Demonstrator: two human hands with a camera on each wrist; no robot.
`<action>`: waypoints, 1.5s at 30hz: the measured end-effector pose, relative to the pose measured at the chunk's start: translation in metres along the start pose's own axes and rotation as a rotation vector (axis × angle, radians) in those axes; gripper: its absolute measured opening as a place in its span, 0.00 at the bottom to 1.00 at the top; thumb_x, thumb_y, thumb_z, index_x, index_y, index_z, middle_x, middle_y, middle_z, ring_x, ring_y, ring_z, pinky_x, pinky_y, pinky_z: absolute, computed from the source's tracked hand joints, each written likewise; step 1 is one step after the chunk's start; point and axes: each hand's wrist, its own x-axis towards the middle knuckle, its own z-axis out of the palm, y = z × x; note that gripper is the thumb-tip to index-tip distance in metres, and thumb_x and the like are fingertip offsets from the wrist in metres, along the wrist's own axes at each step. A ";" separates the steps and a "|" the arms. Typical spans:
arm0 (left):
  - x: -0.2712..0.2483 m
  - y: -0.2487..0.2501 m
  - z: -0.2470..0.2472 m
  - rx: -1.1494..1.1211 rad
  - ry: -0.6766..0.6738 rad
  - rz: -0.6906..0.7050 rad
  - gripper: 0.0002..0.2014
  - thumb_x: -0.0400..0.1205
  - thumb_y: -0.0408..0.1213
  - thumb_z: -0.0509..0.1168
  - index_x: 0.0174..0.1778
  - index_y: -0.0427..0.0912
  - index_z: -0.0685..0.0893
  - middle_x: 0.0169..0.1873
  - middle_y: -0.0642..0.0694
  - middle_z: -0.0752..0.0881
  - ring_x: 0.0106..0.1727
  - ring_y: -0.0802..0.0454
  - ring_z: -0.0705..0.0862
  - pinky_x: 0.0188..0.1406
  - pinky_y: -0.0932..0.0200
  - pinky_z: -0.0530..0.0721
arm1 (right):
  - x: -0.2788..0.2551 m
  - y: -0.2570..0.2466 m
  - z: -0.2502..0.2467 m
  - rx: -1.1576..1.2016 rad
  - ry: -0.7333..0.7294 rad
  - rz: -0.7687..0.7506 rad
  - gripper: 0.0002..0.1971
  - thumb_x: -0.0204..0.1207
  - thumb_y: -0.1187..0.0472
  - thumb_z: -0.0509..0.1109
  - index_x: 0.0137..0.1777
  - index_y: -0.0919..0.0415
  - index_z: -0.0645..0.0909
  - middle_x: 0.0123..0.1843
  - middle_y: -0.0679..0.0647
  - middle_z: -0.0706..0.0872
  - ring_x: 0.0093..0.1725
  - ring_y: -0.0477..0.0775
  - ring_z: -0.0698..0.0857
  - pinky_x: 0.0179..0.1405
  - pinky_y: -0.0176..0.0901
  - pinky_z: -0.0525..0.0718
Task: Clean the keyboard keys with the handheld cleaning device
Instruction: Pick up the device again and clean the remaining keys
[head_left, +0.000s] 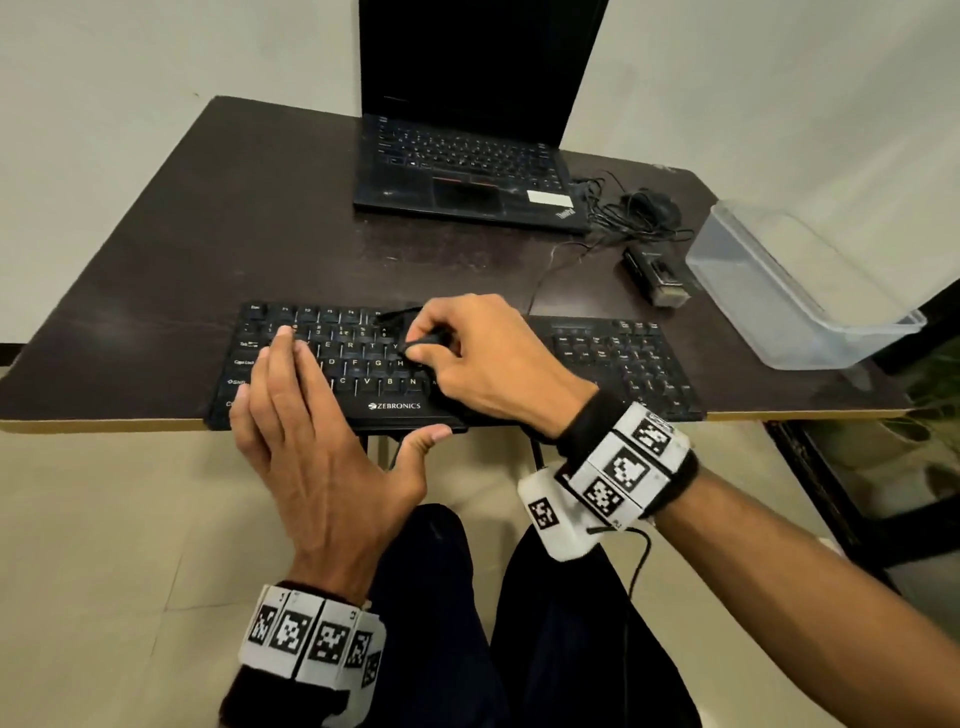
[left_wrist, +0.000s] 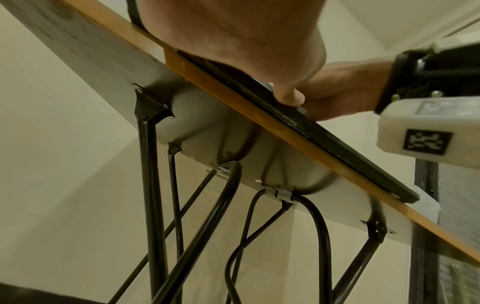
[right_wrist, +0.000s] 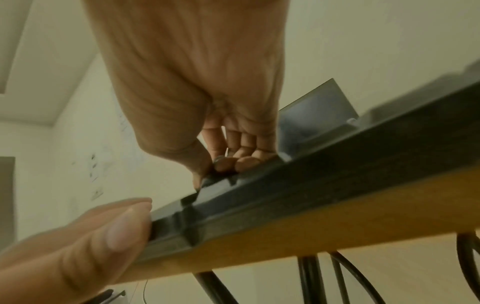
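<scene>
Head view: table carries the keyboard flush with its near edge, overhanging slightly. Left hand lies flat, fingers spread on the left keys, thumb at the front lip. Right hand pinches the thin black cleaning device over the Y/H keys. Risk: hard strokes pop a keycap or nudge the board off the edge. Free room rightward; cable lies behind

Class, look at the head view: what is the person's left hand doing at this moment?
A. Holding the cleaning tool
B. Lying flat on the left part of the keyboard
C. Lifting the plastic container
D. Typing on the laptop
B: the left hand lies with straight fingers across the left keys of the keyboard, thumb at its front edge.
</scene>
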 end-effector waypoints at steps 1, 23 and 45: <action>0.000 0.000 0.000 -0.006 0.004 0.006 0.62 0.76 0.82 0.56 0.85 0.24 0.67 0.88 0.30 0.65 0.88 0.30 0.64 0.89 0.32 0.57 | -0.002 0.000 -0.002 -0.024 -0.012 -0.012 0.03 0.85 0.55 0.76 0.53 0.50 0.91 0.34 0.37 0.80 0.32 0.35 0.74 0.42 0.38 0.68; 0.001 -0.003 0.001 0.001 0.020 0.012 0.62 0.76 0.82 0.58 0.85 0.24 0.67 0.88 0.31 0.65 0.89 0.30 0.64 0.89 0.31 0.57 | -0.042 0.036 -0.017 -0.113 0.138 0.096 0.04 0.81 0.56 0.79 0.45 0.48 0.89 0.43 0.42 0.92 0.42 0.44 0.88 0.50 0.44 0.83; 0.002 -0.002 0.003 0.005 0.023 0.013 0.63 0.77 0.83 0.55 0.85 0.24 0.68 0.88 0.31 0.66 0.89 0.31 0.64 0.90 0.33 0.55 | -0.089 0.056 -0.004 0.026 0.372 0.190 0.05 0.80 0.62 0.79 0.46 0.51 0.89 0.36 0.36 0.85 0.35 0.36 0.82 0.41 0.43 0.79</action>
